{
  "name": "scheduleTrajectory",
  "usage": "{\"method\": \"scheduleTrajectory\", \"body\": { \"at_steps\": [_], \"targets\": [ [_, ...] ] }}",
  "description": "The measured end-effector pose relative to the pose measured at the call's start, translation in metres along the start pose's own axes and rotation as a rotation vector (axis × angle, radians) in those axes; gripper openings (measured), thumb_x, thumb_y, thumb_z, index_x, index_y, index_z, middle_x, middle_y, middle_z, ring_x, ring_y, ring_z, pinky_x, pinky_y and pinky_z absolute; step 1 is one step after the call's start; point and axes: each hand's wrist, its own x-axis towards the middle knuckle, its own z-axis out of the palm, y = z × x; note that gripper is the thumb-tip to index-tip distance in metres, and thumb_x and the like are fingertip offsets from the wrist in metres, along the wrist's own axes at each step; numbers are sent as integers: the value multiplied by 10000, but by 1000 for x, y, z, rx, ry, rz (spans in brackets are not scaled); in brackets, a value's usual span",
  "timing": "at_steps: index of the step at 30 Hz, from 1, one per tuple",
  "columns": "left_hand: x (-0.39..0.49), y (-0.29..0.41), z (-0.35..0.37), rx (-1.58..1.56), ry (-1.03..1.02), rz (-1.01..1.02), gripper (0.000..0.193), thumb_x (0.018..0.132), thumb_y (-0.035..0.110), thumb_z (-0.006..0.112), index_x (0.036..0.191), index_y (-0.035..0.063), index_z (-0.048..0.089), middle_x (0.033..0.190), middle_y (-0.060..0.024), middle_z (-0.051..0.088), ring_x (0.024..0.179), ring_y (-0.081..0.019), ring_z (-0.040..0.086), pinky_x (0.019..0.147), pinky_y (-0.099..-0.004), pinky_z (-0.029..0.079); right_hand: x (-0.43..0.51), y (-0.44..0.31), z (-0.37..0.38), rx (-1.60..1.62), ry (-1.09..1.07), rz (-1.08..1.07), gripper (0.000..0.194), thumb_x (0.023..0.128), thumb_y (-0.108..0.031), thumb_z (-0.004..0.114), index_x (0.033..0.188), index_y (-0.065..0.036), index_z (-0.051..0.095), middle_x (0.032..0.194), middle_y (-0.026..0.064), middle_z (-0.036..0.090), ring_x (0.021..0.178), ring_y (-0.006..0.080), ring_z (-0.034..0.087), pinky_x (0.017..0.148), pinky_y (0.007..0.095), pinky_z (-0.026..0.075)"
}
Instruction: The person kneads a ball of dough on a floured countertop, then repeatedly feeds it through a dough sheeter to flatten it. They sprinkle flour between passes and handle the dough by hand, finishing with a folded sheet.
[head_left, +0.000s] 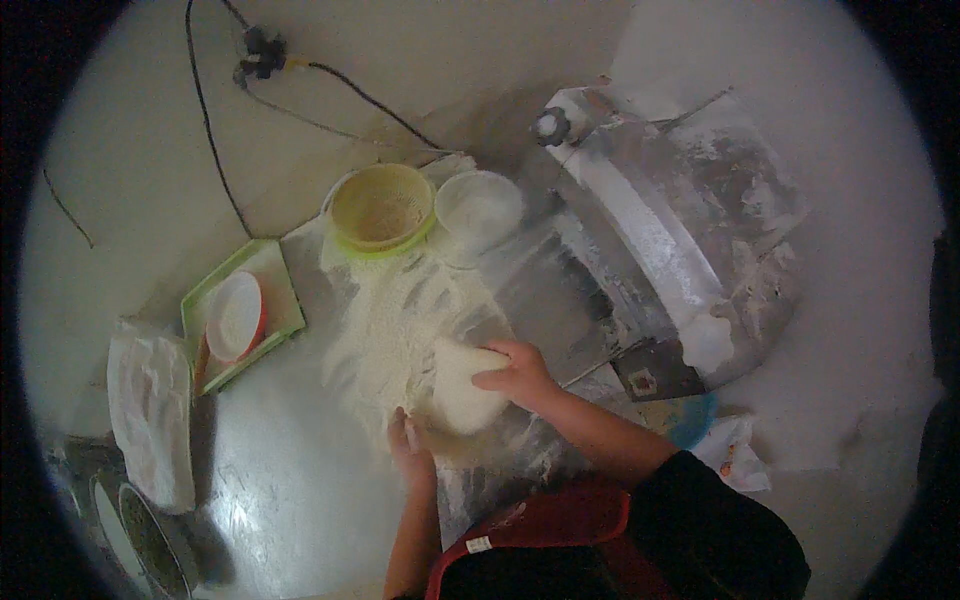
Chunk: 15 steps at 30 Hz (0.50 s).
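A flattened, pale oval of dough (466, 390) lies tilted over the flour in front of me. My right hand (517, 375) grips its right edge, thumb and fingers on opposite faces. Just left of the dough's lower end, my left hand (409, 442) rests near the flour with its fingers extended; it holds nothing that I can see. Loose flour (382, 330) is spread widely across the metal table (285, 465), from the bowls down to my hands.
Behind the flour stand a yellow-green plastic basket (382, 210) and a whitish bowl (480, 210). A floury metal machine (645, 225) occupies the right side. To the left are a green-rimmed tray (281, 337) holding a red-and-white bowl (236, 319), and a plastic-wrapped package (154, 420).
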Motion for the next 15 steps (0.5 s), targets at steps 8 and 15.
{"method": "scheduleTrajectory", "body": {
  "at_steps": [8,15],
  "targets": [
    [4,-26,-7,-141,-96,-100,290,891,187,553,1093,-21,562,1017,-119,596,919,-186,584,790,-303,461,-46,-205,-102,-482,436,-480,418,626,-168,773,989,-16,632,936,99,633,852,206,611,775,322,492],
    [-2,-25,0,-241,-124,-162,318,819,177,622,1023,-66,595,1010,-141,612,924,-217,562,832,-325,442,-66,-318,-266,-78,842,-701,552,666,-120,700,1152,58,509,1003,141,612,876,224,606,784,335,490]
  ]
}}
